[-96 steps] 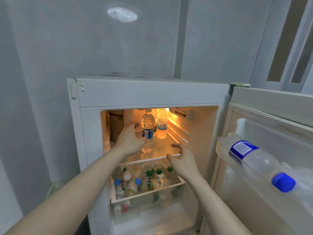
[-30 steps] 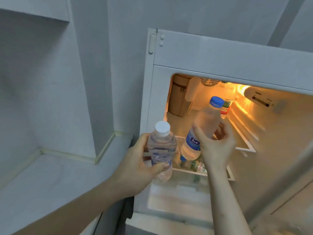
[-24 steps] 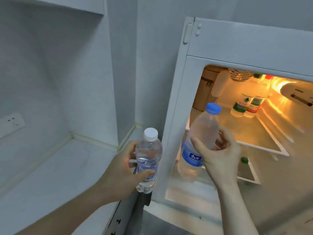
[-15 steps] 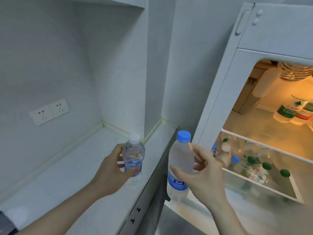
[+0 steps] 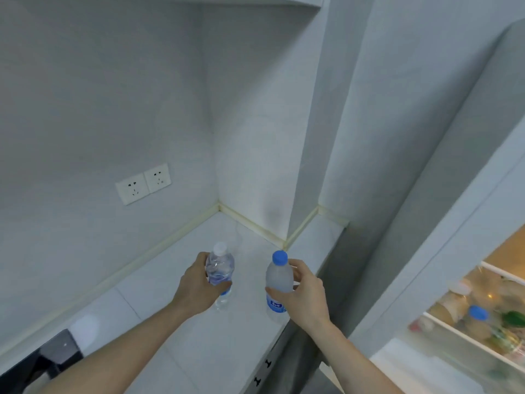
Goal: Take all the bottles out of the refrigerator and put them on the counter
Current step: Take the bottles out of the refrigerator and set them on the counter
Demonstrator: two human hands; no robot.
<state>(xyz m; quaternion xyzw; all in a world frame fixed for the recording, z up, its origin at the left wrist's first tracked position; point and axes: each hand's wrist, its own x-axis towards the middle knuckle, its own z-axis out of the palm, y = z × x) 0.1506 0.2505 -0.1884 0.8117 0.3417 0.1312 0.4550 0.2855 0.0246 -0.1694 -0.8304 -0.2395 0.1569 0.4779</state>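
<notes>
White counter edge nears both hands' fingers, each gripping a bottle upright.

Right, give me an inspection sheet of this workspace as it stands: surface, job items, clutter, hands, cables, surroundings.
Surface: white counter, pale sealant strip along the wall.
Job's things: white-capped bottle and blue-capped bottle, both upright over the counter; whether they touch it cannot be told. More bottles in the open refrigerator.
Clutter: dark object at the counter's lower left edge, unidentifiable.
Hands: left hand grips the white-capped bottle; right hand grips the blue-capped bottle.
Cables: nothing seen.
Surroundings: double wall socket, grey walls, drawer front with dark handles below the counter.
</notes>
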